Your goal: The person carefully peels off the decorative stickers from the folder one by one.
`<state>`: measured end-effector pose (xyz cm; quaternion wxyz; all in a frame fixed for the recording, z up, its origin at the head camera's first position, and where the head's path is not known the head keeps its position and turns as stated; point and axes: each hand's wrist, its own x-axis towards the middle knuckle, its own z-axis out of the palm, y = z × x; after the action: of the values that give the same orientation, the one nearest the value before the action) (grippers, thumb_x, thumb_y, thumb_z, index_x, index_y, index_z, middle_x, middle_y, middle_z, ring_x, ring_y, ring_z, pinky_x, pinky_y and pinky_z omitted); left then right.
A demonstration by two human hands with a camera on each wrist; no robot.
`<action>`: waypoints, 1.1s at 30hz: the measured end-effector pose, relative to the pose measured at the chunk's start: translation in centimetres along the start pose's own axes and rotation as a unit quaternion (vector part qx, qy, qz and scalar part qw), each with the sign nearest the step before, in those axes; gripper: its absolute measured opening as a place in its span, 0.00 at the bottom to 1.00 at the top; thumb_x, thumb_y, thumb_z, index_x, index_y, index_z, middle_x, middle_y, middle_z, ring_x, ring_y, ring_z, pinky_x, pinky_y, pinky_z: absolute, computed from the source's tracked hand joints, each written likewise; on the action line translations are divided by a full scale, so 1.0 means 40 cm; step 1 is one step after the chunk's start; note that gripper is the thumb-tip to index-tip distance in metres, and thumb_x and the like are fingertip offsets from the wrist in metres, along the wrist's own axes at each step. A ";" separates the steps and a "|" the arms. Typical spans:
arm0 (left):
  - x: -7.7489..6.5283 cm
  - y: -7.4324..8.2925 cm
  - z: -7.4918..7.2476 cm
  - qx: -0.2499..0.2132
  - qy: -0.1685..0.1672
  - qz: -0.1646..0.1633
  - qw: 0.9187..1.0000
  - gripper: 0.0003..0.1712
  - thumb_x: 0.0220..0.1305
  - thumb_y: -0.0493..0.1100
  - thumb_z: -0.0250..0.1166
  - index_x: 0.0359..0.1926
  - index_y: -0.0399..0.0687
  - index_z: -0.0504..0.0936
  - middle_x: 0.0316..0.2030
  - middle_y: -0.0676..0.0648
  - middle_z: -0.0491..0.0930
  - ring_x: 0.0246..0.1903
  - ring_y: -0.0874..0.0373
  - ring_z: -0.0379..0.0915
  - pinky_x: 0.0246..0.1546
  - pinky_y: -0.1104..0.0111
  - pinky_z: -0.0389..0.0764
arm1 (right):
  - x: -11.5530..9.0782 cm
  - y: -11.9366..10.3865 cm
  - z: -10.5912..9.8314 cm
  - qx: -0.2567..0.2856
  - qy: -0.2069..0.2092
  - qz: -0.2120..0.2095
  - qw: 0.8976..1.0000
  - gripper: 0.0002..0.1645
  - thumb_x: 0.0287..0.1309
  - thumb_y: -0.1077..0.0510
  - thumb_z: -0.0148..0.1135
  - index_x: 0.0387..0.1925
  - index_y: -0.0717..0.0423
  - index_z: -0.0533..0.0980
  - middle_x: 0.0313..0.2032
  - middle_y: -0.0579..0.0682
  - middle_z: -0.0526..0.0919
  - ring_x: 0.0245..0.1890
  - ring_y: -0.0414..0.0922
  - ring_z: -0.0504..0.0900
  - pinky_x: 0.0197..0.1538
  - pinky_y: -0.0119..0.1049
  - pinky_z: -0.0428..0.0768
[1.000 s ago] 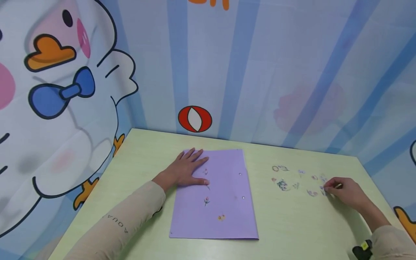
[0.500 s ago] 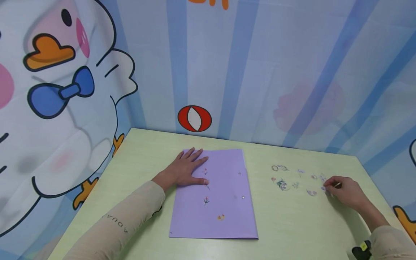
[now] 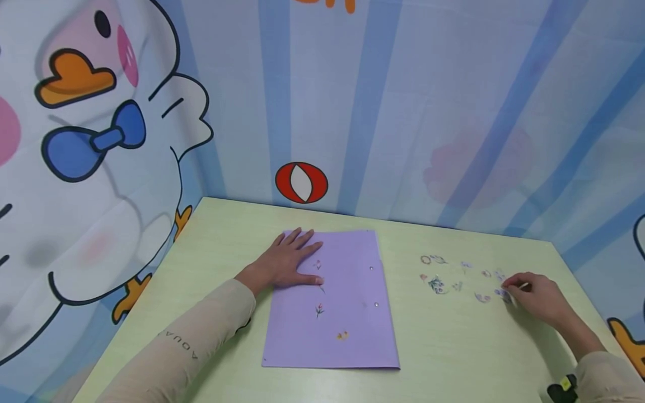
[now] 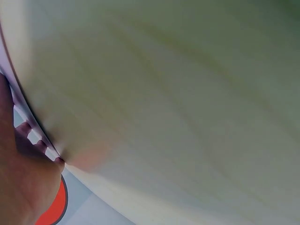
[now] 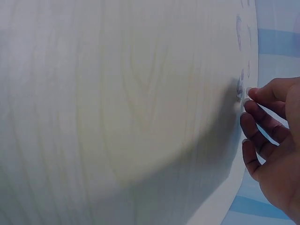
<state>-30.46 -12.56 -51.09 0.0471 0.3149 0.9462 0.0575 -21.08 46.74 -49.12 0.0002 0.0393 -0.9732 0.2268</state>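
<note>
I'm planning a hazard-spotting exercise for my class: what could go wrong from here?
The right hand has its fingertips at a small sticker, which could bend or slip as it is lifted. Another sticker just beyond it lies close enough that it might get nudged. The left hand rests on the purple sheet, its thumb by a thin-stemmed flower, which it might rub if the hand slides.

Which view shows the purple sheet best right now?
Head: the purple sheet lies in full outline except where the left hand covers it. Left wrist catches only a thin strip at the picture's left; right wrist shows none.
</note>
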 end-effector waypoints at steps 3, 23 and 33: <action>0.000 0.000 0.000 -0.003 0.005 0.002 1.000 0.59 0.63 0.86 0.52 0.85 0.63 0.55 0.85 0.45 0.44 0.84 0.40 0.35 0.79 0.38 0.42 | -0.002 -0.003 0.000 -0.003 0.003 0.003 1.000 0.17 0.78 0.56 0.59 0.48 0.67 0.84 0.39 0.57 0.87 0.36 0.48 0.83 0.30 0.39 0.78; 0.003 0.000 -0.003 0.015 -0.006 0.003 1.000 0.59 0.63 0.87 0.49 0.86 0.64 0.51 0.86 0.46 0.43 0.84 0.40 0.35 0.80 0.39 0.42 | 0.036 -0.136 0.044 0.024 0.073 -0.097 0.992 0.18 0.76 0.56 0.63 0.55 0.66 0.84 0.41 0.53 0.85 0.35 0.39 0.80 0.30 0.34 0.77; -0.002 -0.001 -0.009 0.023 -0.011 0.003 1.000 0.60 0.64 0.87 0.47 0.86 0.63 0.49 0.86 0.46 0.42 0.84 0.40 0.35 0.80 0.40 0.43 | 0.076 -0.249 0.083 0.027 0.080 -0.152 0.985 0.25 0.72 0.56 0.68 0.63 0.69 0.79 0.44 0.55 0.83 0.38 0.49 0.82 0.37 0.40 0.80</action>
<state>-30.46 -12.66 -50.73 0.0499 0.3197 0.9456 0.0326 -23.28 36.14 -47.63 0.1119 0.1684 -0.9463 0.2524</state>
